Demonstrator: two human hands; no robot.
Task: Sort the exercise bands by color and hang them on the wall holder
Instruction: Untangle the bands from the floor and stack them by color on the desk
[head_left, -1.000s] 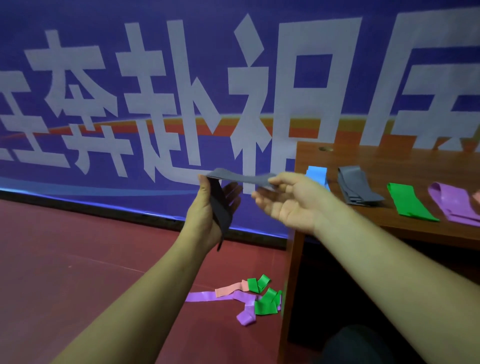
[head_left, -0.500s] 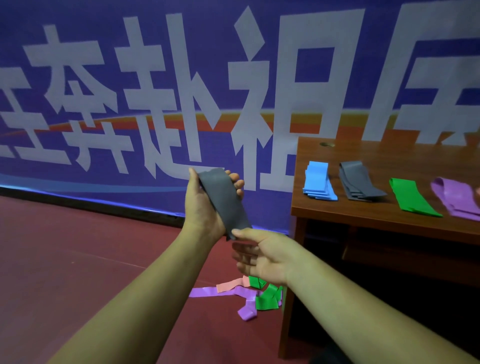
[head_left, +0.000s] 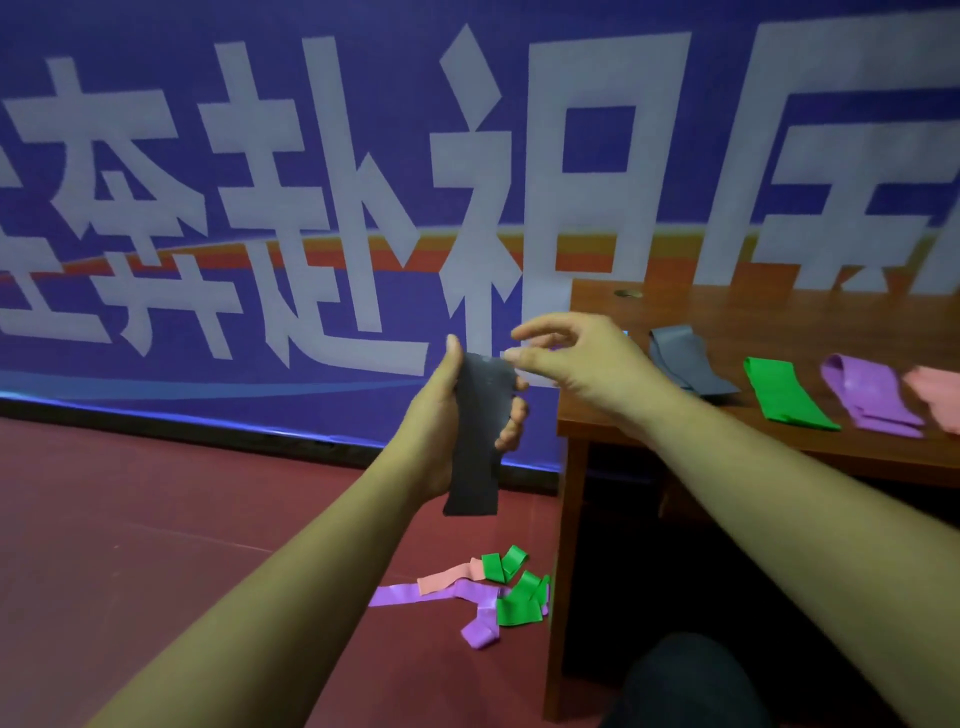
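Left hand (head_left: 441, 415) grips the dark grey band (head_left: 475, 447) just off the counter's (head_left: 691, 306) left edge, above open floor (head_left: 156, 519). Right hand (head_left: 587, 364) meets the band's top corner; I cannot tell whether it pinches.

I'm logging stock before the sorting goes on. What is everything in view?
Table: one, brown wood, right.
Banner: one, blue with white characters, wall.
Floor: dark red.
Held band: one, dark grey, mid-view.
Grey bands: small stack, table.
Green band: at least one, table.
Purple band: at least one, table.
Pink band: at least one, table, cut off at right.
Floor bands: tangle, green, purple, pink, beside table leg.
Left hand: grips held band.
Right hand: at that band's top, grip unclear.
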